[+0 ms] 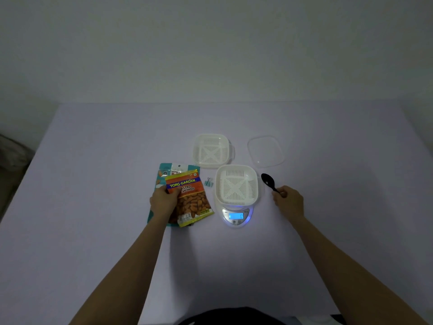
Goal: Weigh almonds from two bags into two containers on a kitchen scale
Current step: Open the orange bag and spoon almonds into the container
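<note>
Gripped the orange almond bag (192, 200) with the left hand (164, 200), fingers curled over its left edge beside the printed band. Saw this bag tilted across a teal bag (164, 171) lying flat on the lilac table (93, 160), both to the left of the kitchen scale (236, 215). Could not judge the orange bag as resting on the teal one or held just above it. Held a black spoon (268, 180) in the right hand (289, 201), fingers closed round the end of the handle, bowl pointing away and to the left, just right of the scale. Found 1 white slotted container (236, 184) seated on the scale's platform, and the blue display lit below it, digits too small to read. Noted a 2nd white slotted container (212, 150) on the table just behind the scale and a little to the left. Noted a clear lid (266, 151) lying flat to the right of that 2nd container, apart from it. Spotted a small teal binder clip (208, 181) on the table between the bags and the scale. Saw 2 bare forearms reaching in from the near edge.
</note>
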